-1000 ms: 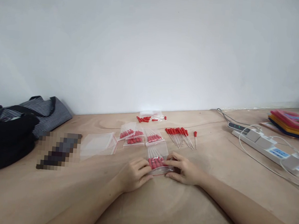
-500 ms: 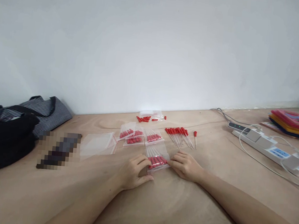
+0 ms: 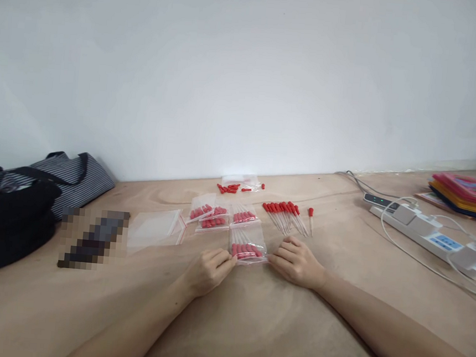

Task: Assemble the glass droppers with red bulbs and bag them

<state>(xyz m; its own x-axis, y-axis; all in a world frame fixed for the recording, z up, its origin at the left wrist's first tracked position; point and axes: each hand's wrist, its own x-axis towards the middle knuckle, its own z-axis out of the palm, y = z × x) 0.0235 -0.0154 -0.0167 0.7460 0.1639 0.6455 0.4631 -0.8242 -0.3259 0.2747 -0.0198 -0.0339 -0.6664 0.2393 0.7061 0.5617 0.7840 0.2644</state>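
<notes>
A clear zip bag point(image 3: 249, 237) of red-bulbed droppers lies flat in front of me, its opening edge towards me. My left hand point(image 3: 210, 270) pinches the left corner of that edge. At the right corner my right hand point(image 3: 297, 263) is closed with its fingertips on the bag. Just behind lies another filled bag point(image 3: 245, 213). More filled bags point(image 3: 213, 219) overlap to its left. Loose droppers point(image 3: 280, 213) lie in a row to the right, with a single dropper point(image 3: 310, 221) apart from them.
Flat unfilled bags point(image 3: 152, 227) lie to the left, near a blurred dark object point(image 3: 94, 241). Loose red bulbs point(image 3: 229, 189) lie by the wall. A striped bag point(image 3: 83, 181) and black cloth item point(image 3: 8, 230) stand far left; a power strip point(image 3: 420, 233) with cables and coloured folders point(image 3: 465, 195) are right.
My left hand has closed from a spread thumb and fingers to a pinch on the bag's near left corner. The bag's near edge now lies flatter. My right hand has barely moved.
</notes>
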